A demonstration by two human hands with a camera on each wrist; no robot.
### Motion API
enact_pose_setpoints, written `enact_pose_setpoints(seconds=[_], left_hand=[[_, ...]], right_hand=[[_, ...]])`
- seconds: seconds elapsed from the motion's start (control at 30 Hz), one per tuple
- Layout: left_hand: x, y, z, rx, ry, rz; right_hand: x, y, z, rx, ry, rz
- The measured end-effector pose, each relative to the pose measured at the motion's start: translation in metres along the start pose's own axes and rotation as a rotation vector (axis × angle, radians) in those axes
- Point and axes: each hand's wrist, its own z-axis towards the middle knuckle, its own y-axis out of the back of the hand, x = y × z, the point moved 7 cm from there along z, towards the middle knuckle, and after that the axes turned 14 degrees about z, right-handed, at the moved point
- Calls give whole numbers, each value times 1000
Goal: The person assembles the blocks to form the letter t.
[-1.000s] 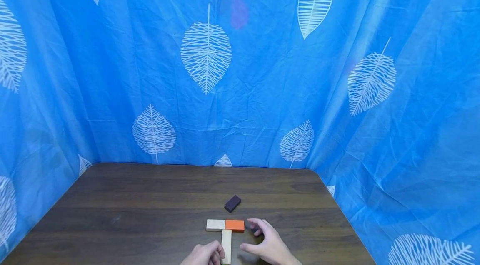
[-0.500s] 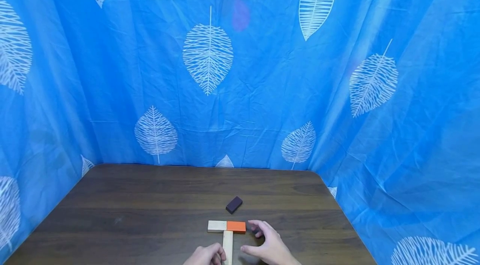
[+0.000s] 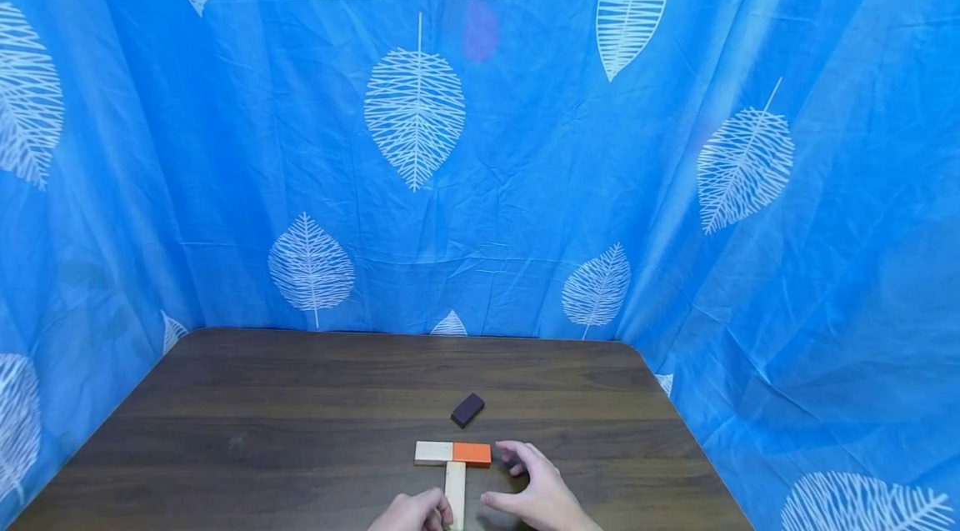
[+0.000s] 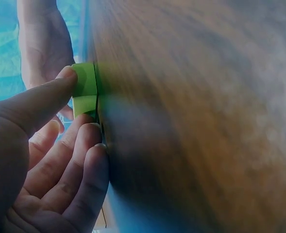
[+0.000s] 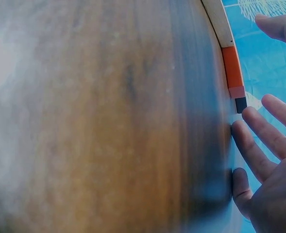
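Observation:
In the head view, wooden blocks lie in a T on the table. A pale block (image 3: 433, 453) and an orange block (image 3: 472, 454) meet end to end as its bar, and a pale stem block (image 3: 455, 491) runs down toward me. My left hand (image 3: 411, 511) is at the stem's near end. There, in the left wrist view, its thumb and finger pinch a green block (image 4: 85, 81), which the head view does not show. My right hand (image 3: 542, 491) curves loosely just right of the orange block, thumb and fingers spread around nothing.
A dark block (image 3: 468, 409) lies askew beyond the T. The brown wooden table (image 3: 300, 381) reaches back to a blue curtain (image 3: 510, 164) with white leaf prints, which also hangs along both sides.

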Motion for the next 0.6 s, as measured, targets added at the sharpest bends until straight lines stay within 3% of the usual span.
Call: enact_pose_setpoints(seconds=[0.4,0.6], left_hand=[[-3,1,0,-22,-19,26],[-2,0,0,-9,7,21]], right_hand=[[0,-1,0,8,-12,2],[3,0,-2,11,-7,-1]])
